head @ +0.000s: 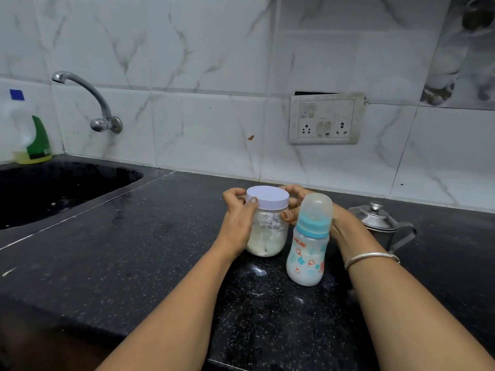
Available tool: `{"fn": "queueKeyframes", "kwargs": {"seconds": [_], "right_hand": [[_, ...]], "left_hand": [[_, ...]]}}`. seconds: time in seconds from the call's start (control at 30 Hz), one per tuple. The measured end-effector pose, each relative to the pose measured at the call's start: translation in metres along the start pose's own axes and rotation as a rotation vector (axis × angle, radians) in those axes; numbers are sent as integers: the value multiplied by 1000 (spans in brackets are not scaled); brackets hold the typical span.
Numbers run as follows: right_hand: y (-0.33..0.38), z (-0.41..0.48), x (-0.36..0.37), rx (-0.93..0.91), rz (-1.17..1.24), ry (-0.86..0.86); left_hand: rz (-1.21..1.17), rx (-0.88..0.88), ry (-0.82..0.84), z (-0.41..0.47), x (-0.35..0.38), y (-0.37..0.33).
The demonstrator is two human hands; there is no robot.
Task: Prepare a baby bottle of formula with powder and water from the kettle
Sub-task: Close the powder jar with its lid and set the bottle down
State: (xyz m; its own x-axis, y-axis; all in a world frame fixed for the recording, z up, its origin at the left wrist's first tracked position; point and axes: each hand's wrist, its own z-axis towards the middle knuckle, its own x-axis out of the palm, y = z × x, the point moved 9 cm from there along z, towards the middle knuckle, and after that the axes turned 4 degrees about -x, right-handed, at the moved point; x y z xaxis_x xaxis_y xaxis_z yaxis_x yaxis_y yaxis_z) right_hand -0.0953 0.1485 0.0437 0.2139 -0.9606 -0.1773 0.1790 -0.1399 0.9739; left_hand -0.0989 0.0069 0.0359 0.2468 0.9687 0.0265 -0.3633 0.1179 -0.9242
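Head camera: powder jar [267, 231] gripped from both sides, lid [267, 196] on

The powder jar with its white lid stands on a black counter [134, 250]. The left hand [238, 223] wraps the jar's left side, thumb on the lid's rim. The right hand [294, 204] curls over the lid's far right edge, thumb just below it. A capped baby bottle [308, 253] stands just right of the jar, nearer the camera, partly hiding that hand. A steel kettle [380, 223] sits farther right of the jar. The step looks like opening the jar. Next, one hand must twist the lid while the other steadies the jar.
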Motion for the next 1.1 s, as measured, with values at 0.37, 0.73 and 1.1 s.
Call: {"fn": "queueKeyframes", "kwargs": {"seconds": [0.37,0.73,1.1], "right_hand": [[4,-4,4,-7,-39,18],[8,-7,7,-11,-35,25],[9,-8,11,-43,-75,76]], "left_hand": [[-31,-8,9,-1,1,-1],[-3,-7,32,-2,1,-1],[51,23,52,-6,6,-6]]}}
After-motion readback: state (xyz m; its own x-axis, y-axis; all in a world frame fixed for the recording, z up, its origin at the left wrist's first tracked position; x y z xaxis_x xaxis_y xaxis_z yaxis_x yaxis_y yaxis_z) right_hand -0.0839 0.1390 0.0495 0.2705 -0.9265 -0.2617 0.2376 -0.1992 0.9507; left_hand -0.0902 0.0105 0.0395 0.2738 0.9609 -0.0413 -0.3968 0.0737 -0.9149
